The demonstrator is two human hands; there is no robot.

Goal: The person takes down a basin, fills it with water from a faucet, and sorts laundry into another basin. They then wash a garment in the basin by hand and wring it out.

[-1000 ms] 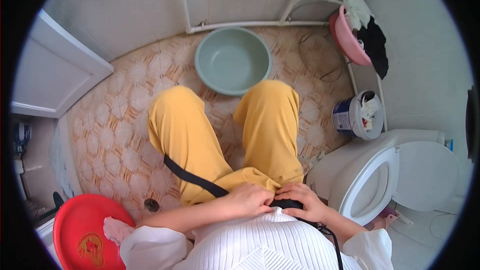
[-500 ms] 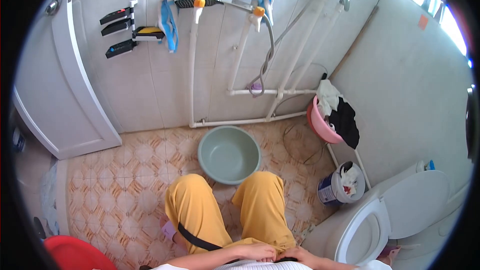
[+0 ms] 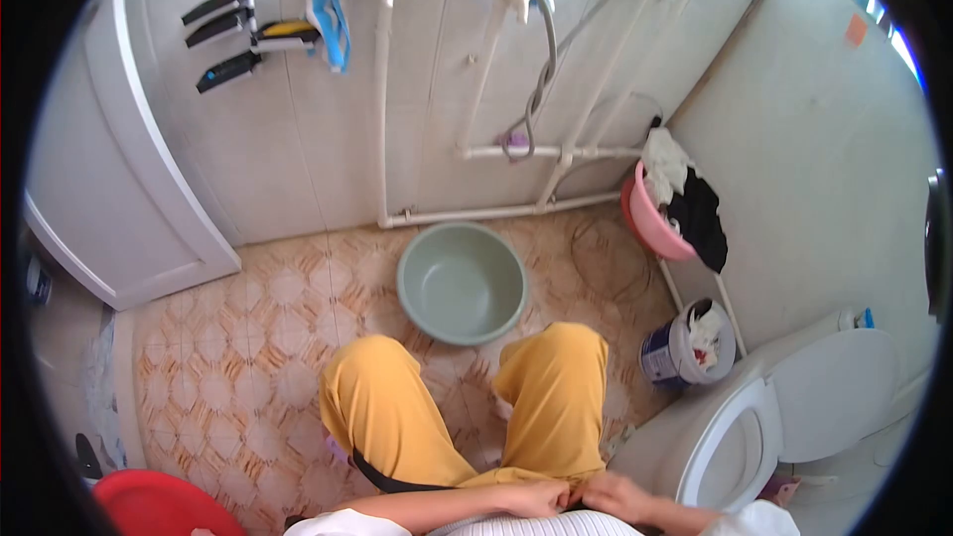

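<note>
At the waist, my left hand (image 3: pixel 536 498) is closed on the black strap (image 3: pixel 397 481) or waistband; its fingertips are partly hidden. Close beside it on the right, my right hand (image 3: pixel 613 496) has curled fingers, slightly blurred, at the same spot, and what it holds is too small to name. The strap runs left across the yellow trousers (image 3: pixel 392 407). Beyond the knees, a grey-green basin (image 3: pixel 462 283) sits on the tiled floor with nothing visible inside.
A red basin (image 3: pixel 164 506) lies at the lower left. On the right are a toilet (image 3: pixel 730 462), a waste bucket (image 3: pixel 685 347) and a pink basin (image 3: pixel 650 218) holding clothes. A white door (image 3: pixel 129 159) stands left; pipes (image 3: pixel 385 119) run along the wall.
The view has tilted up from the lap to show more wall, then slightly down again. Both hands remain at the waist, and the right knee has shifted outward.
</note>
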